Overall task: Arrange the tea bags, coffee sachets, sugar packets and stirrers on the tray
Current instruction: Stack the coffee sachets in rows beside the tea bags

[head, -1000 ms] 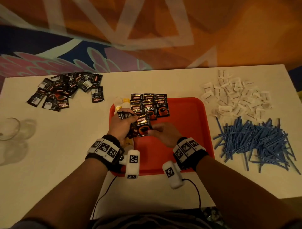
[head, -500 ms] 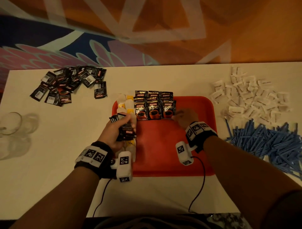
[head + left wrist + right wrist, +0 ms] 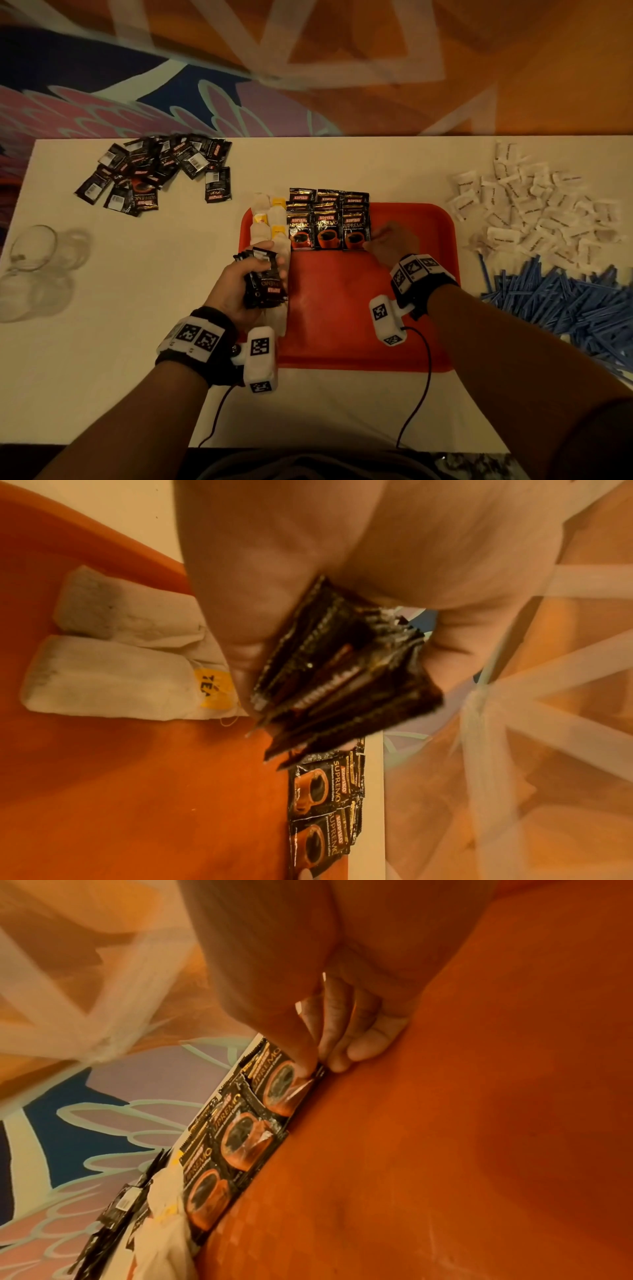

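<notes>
On white table point(image 3: 102, 342) before patterned wall: left hand point(image 3: 239, 281) gripping coffee sachets point(image 3: 265, 284), right hand point(image 3: 390, 243) pinching placed sachet point(image 3: 356, 231).

The black foil coffee sachets point(image 3: 328, 229) laid at the far edge of the red plastic tray point(image 3: 404, 291) read "KOPIKO SUPREMO"; the left wrist view adds "Premium Instant Coffee". A yellow paper tea-bag tag point(image 3: 213, 689) reads "TEA".

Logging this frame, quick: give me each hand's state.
Left hand: grips a stack of coffee sachets.
Right hand: fingertips pinch the corner of the rightmost sachet on the tray.
</notes>
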